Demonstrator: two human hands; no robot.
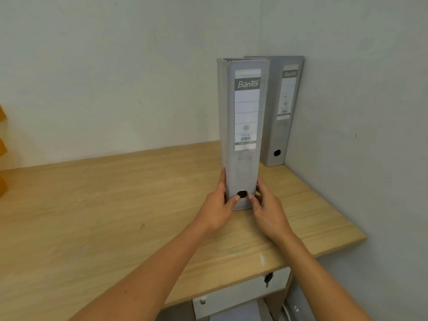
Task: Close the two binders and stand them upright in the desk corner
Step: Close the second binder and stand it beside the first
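grey board covers make the near binder (242, 133) stiff and, we judge, moderately heavy if filled, so it will stand without sagging but could topple sideways, being tall and narrow. we hold it closed and upright on the wooden desk (92, 205), well in front of the corner. our left hand (217, 210) and right hand (268, 210) are clamped on its lower sides, thumbs on the spine beside the metal finger hole (242, 194). we judge this low, two-sided hold best for sliding it back. the second binder (281, 112) already stands upright in the corner, against the right wall (359, 112). both spine labels read "bantex"; the near one also shows a barcode and "strongline", other small print being illegible.
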